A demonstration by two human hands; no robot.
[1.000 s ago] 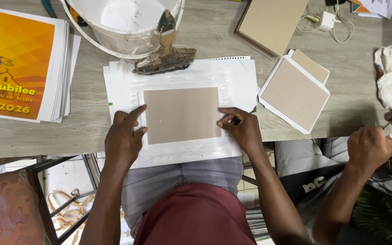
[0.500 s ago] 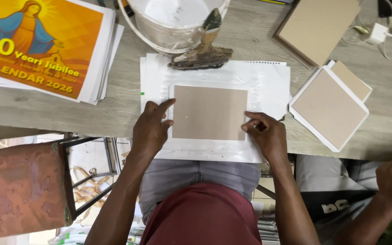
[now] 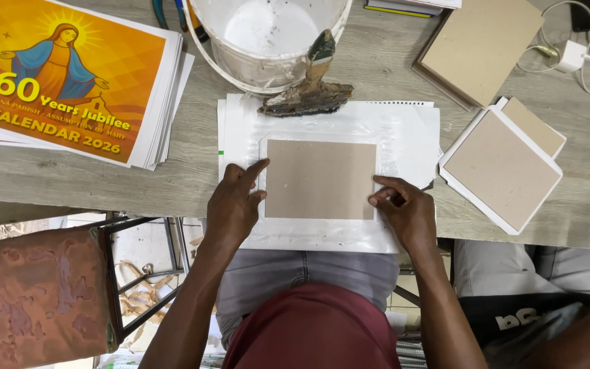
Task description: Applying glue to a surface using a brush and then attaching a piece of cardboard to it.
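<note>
Both hands [image 3: 235, 205] on grey card [image 3: 320, 179]

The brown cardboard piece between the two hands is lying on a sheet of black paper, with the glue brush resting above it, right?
Not quite. The head view shows the brown cardboard piece lying on white paper, not black. The left hand and right hand do flank it, and the glue brush does rest above it.

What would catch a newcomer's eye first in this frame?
Probably the stack of bright orange printed sheets at the table's far left. Next, the left hand and right hand pressing either side of a grey-brown cardboard rectangle on a glue-smeared white sheet at the centre. Behind it, a crusted brush leans on a white bucket.
</note>
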